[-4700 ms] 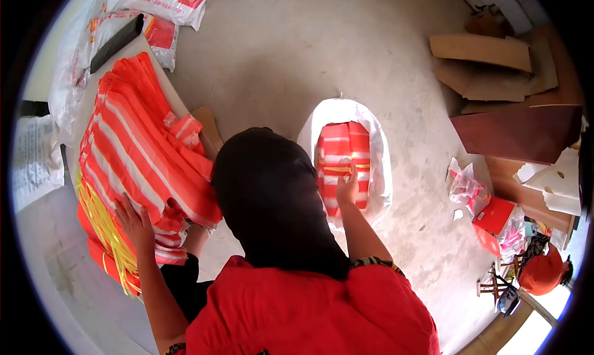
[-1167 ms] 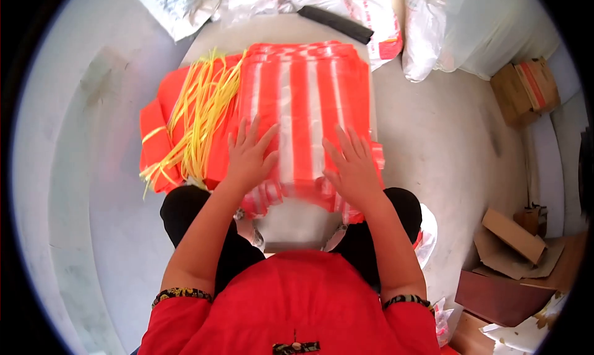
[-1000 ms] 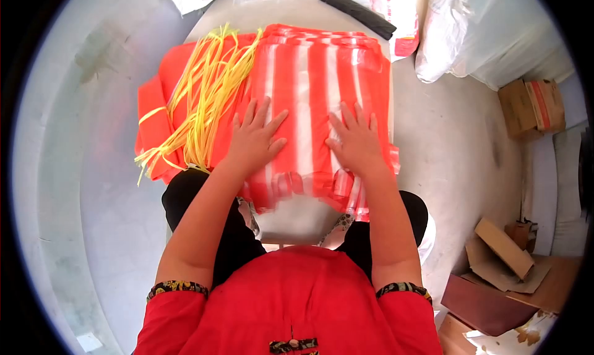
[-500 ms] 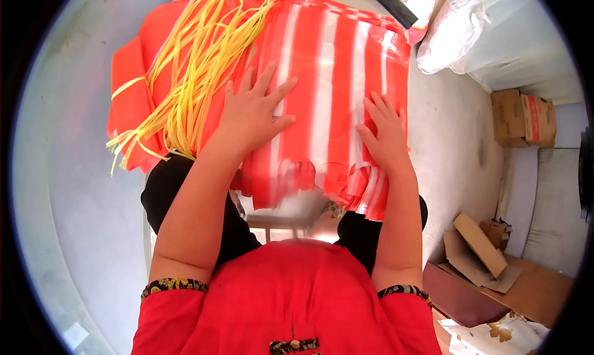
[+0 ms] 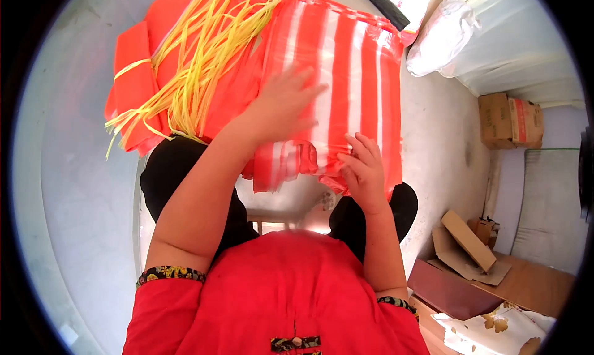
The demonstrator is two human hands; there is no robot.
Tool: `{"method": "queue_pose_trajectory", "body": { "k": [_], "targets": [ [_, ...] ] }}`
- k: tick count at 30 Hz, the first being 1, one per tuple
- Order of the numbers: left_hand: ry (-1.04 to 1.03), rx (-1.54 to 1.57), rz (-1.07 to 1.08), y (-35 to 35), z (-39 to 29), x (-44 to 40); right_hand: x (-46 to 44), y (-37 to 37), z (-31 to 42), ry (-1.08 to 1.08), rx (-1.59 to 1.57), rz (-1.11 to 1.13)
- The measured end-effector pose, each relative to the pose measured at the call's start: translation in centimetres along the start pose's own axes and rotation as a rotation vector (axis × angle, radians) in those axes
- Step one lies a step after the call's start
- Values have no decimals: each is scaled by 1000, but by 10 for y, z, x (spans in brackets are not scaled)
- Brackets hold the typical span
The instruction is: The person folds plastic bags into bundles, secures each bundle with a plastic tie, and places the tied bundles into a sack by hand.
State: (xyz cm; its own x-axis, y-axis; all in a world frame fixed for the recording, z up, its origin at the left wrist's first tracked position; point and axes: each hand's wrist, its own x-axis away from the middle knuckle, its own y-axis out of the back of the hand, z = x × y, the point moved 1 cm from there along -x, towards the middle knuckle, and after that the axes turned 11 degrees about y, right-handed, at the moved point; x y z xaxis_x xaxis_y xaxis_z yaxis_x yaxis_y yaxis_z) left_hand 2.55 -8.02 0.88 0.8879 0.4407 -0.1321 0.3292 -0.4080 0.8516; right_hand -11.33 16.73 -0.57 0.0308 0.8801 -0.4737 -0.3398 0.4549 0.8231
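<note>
Likely smoothing striped stack [image 5: 340, 64]; left hand [image 5: 281, 109] spread, right hand [image 5: 365, 174] half-curled, near side, can't tell if gripping; next needs even pressure.

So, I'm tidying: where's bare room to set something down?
Bare floor lies between the striped stack, white sack, carton and cardboard. Crowded: the stack, left hand and right hand over it; yellow ties at its left.

A pale worktop [image 5: 275, 200] carries a stack of striped red-and-white plastic [image 5: 340, 76] that reaches its right edge. Toward the left edge lies a plain red pile [image 5: 167, 13], and a dark bar [image 5: 381, 5] lies at the far right corner.
</note>
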Motion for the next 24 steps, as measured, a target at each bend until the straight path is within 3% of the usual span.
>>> {"method": "queue_pose_trajectory", "body": {
  "k": [3, 5, 10, 15, 17, 18, 21, 22, 24],
  "targets": [
    [-185, 280, 164, -3, -17, 9, 4, -12, -4, -352, -475, -236],
    [-169, 202, 101, -8, -32, 15, 3, -17, -11, -601, -854, -411],
    [-120, 185, -58, -38, -40, 10, -23, 8, 7, -671, -998, -333],
    [-129, 190, 56, -29, -42, 6, -43, 9, 17, -588, -564, -174],
    [-67, 302, 11, -29, -39, 6, -39, 3, 5, -616, -635, -100],
    [-33, 357, -13, -28, -36, 6, -36, -3, -1, -644, -703, -183],
    [357, 1012, -263, 1, -30, 8, -27, -20, -20, -773, -780, -356],
    [342, 874, -457, 3, -14, 8, -24, -20, -24, -854, -714, -364],
    [514, 1281, -485, 11, 1, 11, -24, -21, -24, -944, -664, -418]
  ]
}}
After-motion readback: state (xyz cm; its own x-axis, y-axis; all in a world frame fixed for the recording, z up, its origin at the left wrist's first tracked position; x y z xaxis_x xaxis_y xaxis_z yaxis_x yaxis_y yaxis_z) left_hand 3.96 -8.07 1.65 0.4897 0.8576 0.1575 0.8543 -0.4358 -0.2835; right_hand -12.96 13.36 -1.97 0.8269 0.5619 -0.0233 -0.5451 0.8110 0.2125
